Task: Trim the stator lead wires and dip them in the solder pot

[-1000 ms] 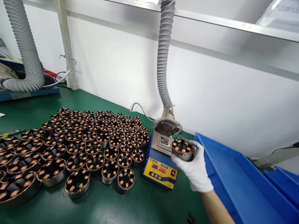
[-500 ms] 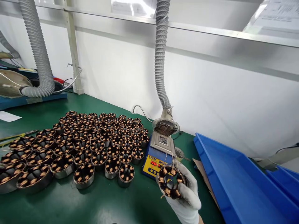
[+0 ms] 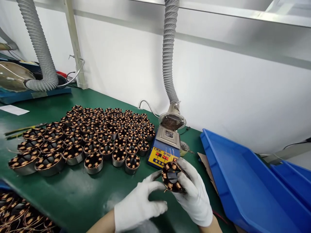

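Observation:
My right hand (image 3: 193, 192), in a white glove, grips a motor stator (image 3: 172, 177) with copper windings round a dark ring. Thin wire ends stick up from its top edge. My left hand (image 3: 143, 200), also gloved, is beside the stator on its left, fingers and thumb spread. Its upper fingertips reach the ring's edge; whether they touch it I cannot tell. Just behind the held stator stands a blue and yellow heating unit (image 3: 162, 153) with red digits and a metal top. Many similar stators (image 3: 93, 162) stand close together on the green table (image 3: 80, 191) to the left.
A grey exhaust hose (image 3: 168, 55) hangs down to a round hood over the heating unit. At the right lies a big blue tray (image 3: 245, 187), with cardboard (image 3: 206, 170) by its edge. More stators with loose wires (image 3: 21, 213) fill the lower left corner.
My left hand has come into view from below, up to the stator's left side. My right hand still holds the stator, now slightly higher and turned. The view has tilted downward.

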`<state>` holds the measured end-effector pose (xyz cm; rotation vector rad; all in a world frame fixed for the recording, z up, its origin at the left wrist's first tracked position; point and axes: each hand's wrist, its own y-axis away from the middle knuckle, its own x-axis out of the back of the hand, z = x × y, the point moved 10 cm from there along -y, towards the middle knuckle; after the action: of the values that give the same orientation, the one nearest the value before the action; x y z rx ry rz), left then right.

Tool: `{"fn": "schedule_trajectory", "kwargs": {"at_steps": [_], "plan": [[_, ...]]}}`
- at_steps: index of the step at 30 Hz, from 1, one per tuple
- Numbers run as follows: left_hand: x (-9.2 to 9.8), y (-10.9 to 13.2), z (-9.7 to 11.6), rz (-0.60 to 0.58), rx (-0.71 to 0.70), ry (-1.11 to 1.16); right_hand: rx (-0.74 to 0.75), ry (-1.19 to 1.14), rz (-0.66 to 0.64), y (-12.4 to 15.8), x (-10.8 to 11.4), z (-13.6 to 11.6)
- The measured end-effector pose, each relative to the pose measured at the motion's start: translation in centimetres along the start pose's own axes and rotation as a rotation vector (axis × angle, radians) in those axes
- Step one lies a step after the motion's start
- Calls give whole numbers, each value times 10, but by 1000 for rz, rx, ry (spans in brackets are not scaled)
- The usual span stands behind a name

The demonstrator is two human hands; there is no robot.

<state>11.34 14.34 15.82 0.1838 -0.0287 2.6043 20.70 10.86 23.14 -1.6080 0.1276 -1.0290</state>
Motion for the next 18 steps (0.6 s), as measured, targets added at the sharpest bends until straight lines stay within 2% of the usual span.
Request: {"fn": "schedule_trajectory", "kwargs": {"at_steps": [3,6,8,10,13,16,18], "plan": [[-4,-3,20,54,-99,231,17,35,-114,-5,0,-7],[-6,1,14,109,-86,361,-79,-3,-236,-8,-1,-1],[-10,3,4,94,-23,414,-230,-169,-335,-8,-6,10],[-14,2,-1,41,21,415,-440,-434,-441,-3,-16,22],[-15,-4,3,-25,-14,322,-736,-719,-523,10,-31,33],[-14,-10,0,-66,-55,248,-860,-775,-570,17,-42,39],[-13,-6,-16,-79,-40,217,-935,-837,-618,22,-50,45]]}}
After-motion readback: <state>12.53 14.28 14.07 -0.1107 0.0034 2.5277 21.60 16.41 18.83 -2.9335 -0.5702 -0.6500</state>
